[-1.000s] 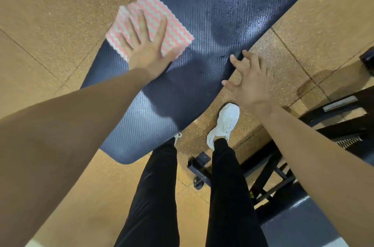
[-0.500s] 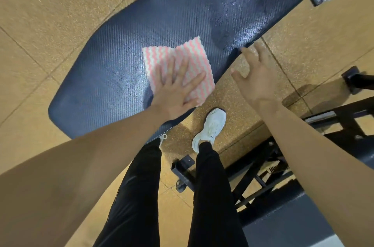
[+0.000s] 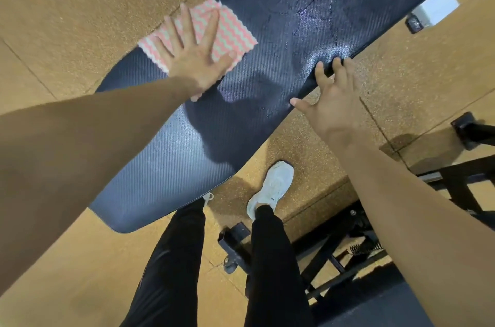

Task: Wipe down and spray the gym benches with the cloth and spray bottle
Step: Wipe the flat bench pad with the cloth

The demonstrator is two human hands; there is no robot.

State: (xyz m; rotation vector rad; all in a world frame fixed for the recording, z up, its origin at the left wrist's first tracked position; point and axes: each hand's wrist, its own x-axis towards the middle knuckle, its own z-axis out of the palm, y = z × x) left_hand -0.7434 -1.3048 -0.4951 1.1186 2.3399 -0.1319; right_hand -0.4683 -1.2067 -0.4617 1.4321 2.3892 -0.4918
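While your left grip [image 3: 192, 61] presses flat, fingers spread wide, on the pink-and-white zigzag cloth [image 3: 235, 34] at the dark, wet-sheened table's [image 3: 174, 166] eleven o'clock edge, your right grip [image 3: 334, 104] curls over its three o'clock edge.

Both arms out, hands apart.
My left hand [image 3: 195, 58] lies flat, fingers spread, on the cloth [image 3: 235, 32]; my right hand [image 3: 332, 104] hooks bent fingers [image 3: 319, 70] over the bench [image 3: 187, 152] edge, thumb out.
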